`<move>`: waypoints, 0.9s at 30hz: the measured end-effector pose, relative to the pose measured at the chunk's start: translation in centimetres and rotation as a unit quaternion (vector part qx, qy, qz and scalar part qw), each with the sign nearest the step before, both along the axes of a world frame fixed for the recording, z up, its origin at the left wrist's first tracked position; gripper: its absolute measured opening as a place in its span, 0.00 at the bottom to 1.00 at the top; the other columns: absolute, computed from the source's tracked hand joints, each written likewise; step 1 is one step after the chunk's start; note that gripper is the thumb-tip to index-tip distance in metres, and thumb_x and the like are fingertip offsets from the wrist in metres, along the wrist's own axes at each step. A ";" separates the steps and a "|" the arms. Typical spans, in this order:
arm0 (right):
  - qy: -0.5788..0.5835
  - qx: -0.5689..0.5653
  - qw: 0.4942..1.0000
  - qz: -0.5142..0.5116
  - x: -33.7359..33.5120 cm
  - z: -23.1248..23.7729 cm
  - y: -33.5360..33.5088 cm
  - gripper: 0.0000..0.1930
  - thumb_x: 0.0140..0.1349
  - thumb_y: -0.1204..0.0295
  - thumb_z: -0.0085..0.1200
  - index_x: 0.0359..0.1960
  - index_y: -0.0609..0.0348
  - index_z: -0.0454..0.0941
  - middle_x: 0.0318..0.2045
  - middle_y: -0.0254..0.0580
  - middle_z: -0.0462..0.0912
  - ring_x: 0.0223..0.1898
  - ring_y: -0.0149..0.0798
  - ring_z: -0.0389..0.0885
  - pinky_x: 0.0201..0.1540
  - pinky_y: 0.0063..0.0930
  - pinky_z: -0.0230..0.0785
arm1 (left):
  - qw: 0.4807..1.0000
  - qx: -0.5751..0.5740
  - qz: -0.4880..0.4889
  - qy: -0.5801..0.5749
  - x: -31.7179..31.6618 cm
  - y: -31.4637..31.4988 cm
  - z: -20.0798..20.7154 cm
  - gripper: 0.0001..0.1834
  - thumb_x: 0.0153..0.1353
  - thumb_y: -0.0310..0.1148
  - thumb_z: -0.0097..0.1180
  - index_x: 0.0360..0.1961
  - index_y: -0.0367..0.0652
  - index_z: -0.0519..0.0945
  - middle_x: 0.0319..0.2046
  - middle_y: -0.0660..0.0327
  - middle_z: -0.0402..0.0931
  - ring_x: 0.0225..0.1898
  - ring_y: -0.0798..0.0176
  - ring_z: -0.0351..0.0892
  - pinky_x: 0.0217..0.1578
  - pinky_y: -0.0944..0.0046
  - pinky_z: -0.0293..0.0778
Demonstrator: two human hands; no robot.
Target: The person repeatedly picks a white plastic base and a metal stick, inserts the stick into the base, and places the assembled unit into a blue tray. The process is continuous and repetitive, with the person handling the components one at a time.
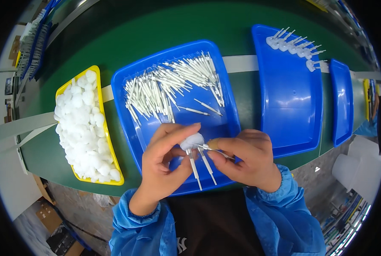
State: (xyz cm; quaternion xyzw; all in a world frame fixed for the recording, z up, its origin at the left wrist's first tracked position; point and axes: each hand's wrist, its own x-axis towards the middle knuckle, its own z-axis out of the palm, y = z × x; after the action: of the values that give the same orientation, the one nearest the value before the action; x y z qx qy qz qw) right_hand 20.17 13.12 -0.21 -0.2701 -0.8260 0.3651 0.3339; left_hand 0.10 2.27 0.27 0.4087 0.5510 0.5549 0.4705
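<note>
Between thumb and fingers, my left hand [158, 164] grips a small white rounded cap [194, 140]. Two thin white rods [206, 164] with metallic upper ends hang from the cap, slanting down toward me. Close against its right side, my right hand [254, 160] pinches a slender rod [224, 154], mostly covered by the fingers. The rod's tip meets the cap's edge; whether it sits inside cannot be made out. Both hands are above the near edge of a blue tray [118, 96], which holds a heap of similar white rods [156, 91].
Left of it, a yellow tray [119, 178] is piled with white caps [84, 123]. To the right, another blue tray [290, 106] has a row of caps with rods [293, 46] along its far edge. A further blue tray [343, 102] stands beyond, on the green table [165, 25].
</note>
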 end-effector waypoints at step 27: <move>-0.060 -0.056 0.997 -0.001 -2.2 0.2 0.6 0.09 0.63 0.68 0.78 0.41 0.53 0.90 0.19 0.39 0.85 0.19 0.44 0.86 0.24 0.36 0.75 | 0.937 0.026 0.031 0.348 -2.4 0.2 0.2 0.23 0.59 0.13 0.67 0.56 0.35 0.90 0.49 0.51 0.87 0.50 0.57 0.89 0.52 0.63 0.85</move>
State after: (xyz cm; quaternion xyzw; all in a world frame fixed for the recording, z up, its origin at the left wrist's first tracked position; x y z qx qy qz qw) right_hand 18.00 13.69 -0.01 -0.3109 -0.8223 0.3937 0.2684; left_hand -2.26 2.42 0.47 0.5709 0.6780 0.4067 0.2213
